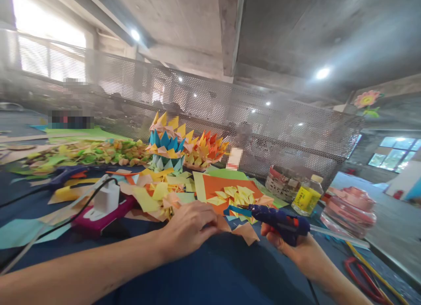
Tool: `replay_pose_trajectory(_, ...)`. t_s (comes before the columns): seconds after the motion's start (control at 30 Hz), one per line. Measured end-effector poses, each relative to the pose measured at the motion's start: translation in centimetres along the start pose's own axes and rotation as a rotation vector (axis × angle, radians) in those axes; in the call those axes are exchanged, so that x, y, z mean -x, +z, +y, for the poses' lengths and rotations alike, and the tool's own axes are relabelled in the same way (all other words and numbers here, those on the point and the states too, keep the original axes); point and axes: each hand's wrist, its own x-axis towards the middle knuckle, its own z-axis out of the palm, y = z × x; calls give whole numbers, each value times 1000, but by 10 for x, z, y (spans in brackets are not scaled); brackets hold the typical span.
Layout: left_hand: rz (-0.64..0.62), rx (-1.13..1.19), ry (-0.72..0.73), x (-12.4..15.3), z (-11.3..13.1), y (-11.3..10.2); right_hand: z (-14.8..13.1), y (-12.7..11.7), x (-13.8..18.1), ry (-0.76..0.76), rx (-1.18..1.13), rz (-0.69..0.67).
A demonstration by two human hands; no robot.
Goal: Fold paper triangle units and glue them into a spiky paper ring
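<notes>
Over the dark blue table (204, 278), a glue gun (279, 220) is being gripped by the right hand (292, 246), its nozzle being pointed toward the left. Apart from it, the left hand (192, 224) is being held low beside paper scraps (246, 233), fingers curled; whether anything is being pinched there cannot be told. Beyond the nozzle, a yellow paper flower (237, 195) is being backed by an orange sheet (215, 186). Farther right, a yellow-labelled bottle (307, 197) is being noted.
</notes>
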Motion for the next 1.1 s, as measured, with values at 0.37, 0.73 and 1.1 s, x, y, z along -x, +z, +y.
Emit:
replay_pose_trajectory(0.37, 100, 329, -162, -7, 17, -16, -7, -6, 3, 36, 10, -47)
replay_pose_trajectory(0.73, -31, 384, -330, -14, 19, -22, -4, 6, 6, 77, -49, -26)
replay_pose_trajectory(1.1, 153, -508, -620, -34, -32, -112, 19, -9, -12, 41, 65, 106)
